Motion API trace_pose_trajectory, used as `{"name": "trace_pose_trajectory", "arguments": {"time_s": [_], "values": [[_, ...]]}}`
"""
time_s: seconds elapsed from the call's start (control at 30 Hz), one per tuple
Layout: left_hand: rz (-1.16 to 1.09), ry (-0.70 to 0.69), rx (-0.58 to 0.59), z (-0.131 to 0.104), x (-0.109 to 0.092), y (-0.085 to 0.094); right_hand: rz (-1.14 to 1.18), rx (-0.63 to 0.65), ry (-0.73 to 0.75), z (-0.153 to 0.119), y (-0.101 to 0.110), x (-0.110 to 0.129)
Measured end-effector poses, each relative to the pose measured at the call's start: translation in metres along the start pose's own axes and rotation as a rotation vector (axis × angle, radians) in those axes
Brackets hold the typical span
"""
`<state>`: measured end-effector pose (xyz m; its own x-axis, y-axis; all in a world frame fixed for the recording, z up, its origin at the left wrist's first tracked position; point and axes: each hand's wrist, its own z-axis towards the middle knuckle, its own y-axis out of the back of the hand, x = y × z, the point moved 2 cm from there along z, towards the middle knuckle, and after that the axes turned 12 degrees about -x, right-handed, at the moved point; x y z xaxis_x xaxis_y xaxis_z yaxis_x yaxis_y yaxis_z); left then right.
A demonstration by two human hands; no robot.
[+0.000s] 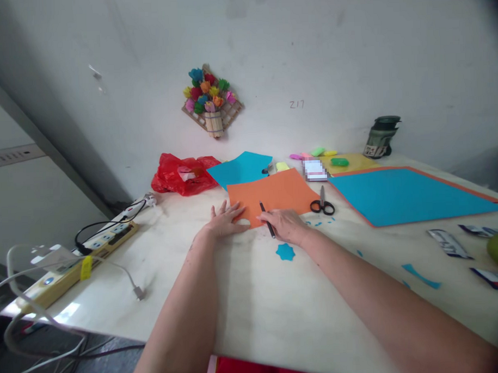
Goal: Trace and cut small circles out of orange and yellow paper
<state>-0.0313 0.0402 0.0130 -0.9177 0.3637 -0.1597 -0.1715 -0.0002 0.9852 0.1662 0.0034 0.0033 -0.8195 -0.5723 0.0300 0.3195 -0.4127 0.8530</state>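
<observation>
Pale counter [253, 306]: left hand [223, 222], fingers spread, on orange paper sheet [274, 194]; right hand [289, 226], fingers partly hidden, seemingly pinching slim black pen [269, 224].

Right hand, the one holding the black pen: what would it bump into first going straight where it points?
Sliding over the orange sheet, the right hand would probably meet the left hand first; exact direction and depth are hard to judge from one view.
</observation>
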Motion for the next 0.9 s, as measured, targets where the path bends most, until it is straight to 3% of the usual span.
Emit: {"name": "trace_pose_trajectory", "arguments": {"time_s": [0.57, 0.9], "values": [[-0.029, 0.005, 0.023, 0.0045, 0.0038, -0.0022, -0.006, 0.009, 0.006, 0.0004, -0.0006, -0.0003], [0.024, 0.037, -0.186, 0.0063, -0.0005, -0.0086, 0.016, 0.051, -0.042, 0.0013, 0.0052, 0.0011]]}}
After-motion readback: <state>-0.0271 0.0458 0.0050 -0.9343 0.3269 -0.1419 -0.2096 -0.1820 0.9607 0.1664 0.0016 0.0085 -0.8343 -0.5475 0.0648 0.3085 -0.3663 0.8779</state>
